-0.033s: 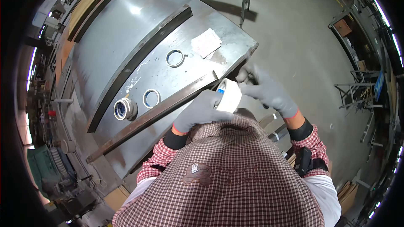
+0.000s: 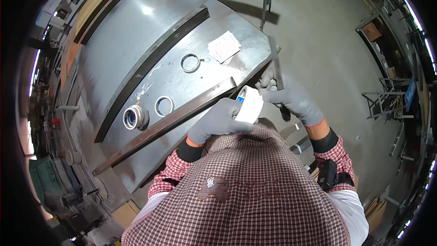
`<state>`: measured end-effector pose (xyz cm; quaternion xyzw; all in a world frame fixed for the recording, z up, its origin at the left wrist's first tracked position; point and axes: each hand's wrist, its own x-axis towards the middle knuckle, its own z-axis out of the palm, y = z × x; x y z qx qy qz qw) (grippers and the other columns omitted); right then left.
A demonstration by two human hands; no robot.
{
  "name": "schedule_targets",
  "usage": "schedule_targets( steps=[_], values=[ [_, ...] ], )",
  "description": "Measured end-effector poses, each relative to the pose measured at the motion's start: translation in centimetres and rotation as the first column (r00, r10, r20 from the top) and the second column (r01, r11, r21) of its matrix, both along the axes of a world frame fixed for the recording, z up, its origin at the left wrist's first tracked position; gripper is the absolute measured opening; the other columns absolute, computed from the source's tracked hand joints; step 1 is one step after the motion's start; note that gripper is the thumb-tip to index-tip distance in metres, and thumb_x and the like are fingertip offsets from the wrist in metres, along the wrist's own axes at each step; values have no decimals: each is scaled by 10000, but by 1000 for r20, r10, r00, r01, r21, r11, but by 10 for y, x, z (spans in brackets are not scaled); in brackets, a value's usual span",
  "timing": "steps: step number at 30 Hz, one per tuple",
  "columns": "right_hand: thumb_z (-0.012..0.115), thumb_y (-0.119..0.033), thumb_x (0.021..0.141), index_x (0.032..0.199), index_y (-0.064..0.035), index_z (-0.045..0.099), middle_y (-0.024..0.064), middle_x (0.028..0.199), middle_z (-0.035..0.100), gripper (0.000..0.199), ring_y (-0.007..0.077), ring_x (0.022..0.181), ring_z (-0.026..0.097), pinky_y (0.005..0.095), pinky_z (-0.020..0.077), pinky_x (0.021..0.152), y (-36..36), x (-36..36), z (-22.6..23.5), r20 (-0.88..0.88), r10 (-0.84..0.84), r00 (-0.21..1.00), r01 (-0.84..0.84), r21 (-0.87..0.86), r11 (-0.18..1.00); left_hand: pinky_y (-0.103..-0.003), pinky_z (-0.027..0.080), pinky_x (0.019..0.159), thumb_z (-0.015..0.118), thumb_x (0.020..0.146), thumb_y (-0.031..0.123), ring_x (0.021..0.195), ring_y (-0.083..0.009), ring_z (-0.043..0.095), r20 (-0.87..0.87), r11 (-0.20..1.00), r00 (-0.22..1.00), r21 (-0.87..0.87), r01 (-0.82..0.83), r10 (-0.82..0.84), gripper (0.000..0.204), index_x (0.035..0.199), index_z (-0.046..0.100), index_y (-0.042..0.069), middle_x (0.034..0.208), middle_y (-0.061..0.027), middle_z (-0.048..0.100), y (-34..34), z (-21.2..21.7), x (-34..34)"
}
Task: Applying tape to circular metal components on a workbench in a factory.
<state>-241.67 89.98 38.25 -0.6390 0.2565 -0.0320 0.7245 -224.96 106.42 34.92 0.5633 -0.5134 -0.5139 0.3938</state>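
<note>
A roll of white tape (image 2: 250, 105) is gripped in my gloved left hand (image 2: 217, 119) beside the near edge of the metal table. The tape's blue inner core shows on its left side. My gloved right hand (image 2: 293, 102) is closed round a long, flat, dark-grey blade (image 2: 276, 61) with a dark handle (image 2: 285, 114). The blade points away from me, past the table's corner; whether it is a knife or a file I cannot tell. Its thumb and finger are right at the tape roll's right side, where a small white edge stands up.
The metal table (image 2: 136, 41) carries a curved dark bar (image 2: 150, 73), a straight brown metal bar (image 2: 168, 125), two loose tape rings (image 2: 190, 55) (image 2: 164, 99), a stack of tape rolls (image 2: 143, 117) and white papers (image 2: 224, 47). Metal stands (image 2: 387, 98) are at the right.
The long blade, hardly visible before, now stands out clearly in my right hand, with its handle below. The tape roll has turned slightly in my left hand.
</note>
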Motion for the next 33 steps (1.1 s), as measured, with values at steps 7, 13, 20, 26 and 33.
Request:
schedule_targets(
  steps=[7,13,20,26,33],
  values=[
    [571,-88,921,1063,37,546,39,752,577,191,55,512,457,197,364,452,6,13,-33,210,-151,966,88,282,955,-260,476,606,778,731,233,639,-103,569,-43,989,992,-90,-120,116,296,880,692,-8,738,-65,639,12,-17,8],
    [531,-172,959,1236,66,483,115,936,667,368,68,511,471,204,392,468,-8,20,-73,70,-295,953,275,212,938,-268,501,583,762,778,199,608,-91,617,295,729,725,118,-674,622,280,949,699,-14,718,-33,669,62,15,89],
    [587,-175,904,1143,11,570,45,867,662,303,60,545,494,223,414,491,23,69,-85,-133,16,991,-20,-30,999,-406,530,701,729,741,343,791,-300,684,909,398,-14,-196,-896,417,351,948,712,61,847,-142,706,193,-4,197],
    [624,-213,831,958,-47,577,187,827,611,214,334,694,603,422,487,647,56,166,-103,-231,318,920,-375,-760,532,-399,526,692,727,700,473,765,-300,678,958,491,226,113,-864,177,436,861,710,69,806,-137,695,233,-71,242],
    [647,-220,774,884,-80,633,125,876,647,178,326,869,648,451,508,738,66,268,-169,-557,532,637,-630,-775,-57,-396,523,725,710,730,540,786,-293,675,939,553,334,234,-800,86,518,906,708,54,823,-139,691,224,-63,242]
  ],
)
